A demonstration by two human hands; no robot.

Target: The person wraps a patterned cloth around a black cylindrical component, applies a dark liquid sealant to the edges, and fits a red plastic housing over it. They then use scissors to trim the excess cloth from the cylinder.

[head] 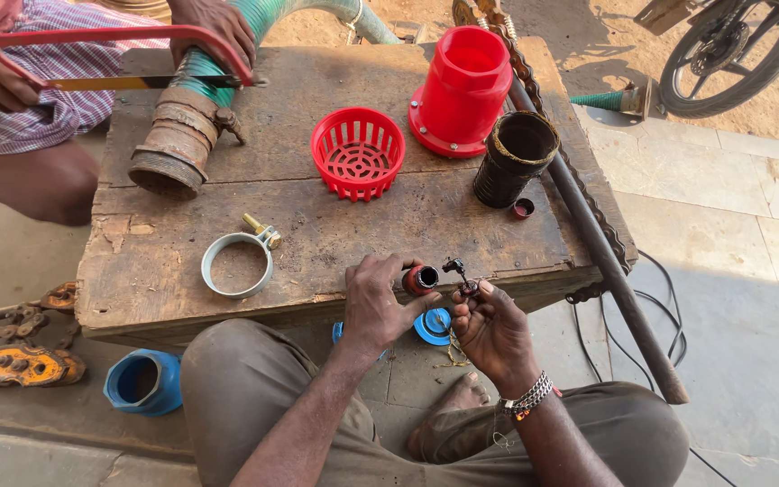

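Two hands working small fittings at the near edge of a worn wooden bench.

Left hand point(379, 302) grips a short red cylindrical cap point(421, 280); right hand point(490, 326) pinches a small dark metal bolt point(458, 272), both at the near edge of the bench point(335, 234). Left of them lies a grey steel hose clamp point(237, 264). Mid-bench: a slotted red plastic strainer basket point(358, 151) and a ribbed black sleeve point(515, 158). At the far edge stands a red flanged housing point(462, 90); at the far left corner another person's hand holds a red-framed hacksaw point(119, 59) on a green hose point(227, 54).

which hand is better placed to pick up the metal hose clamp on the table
Left. The left hand sits on the table edge nearer the hose clamp, though it holds a small red tin. The right hand is farther, pinching a small applicator.
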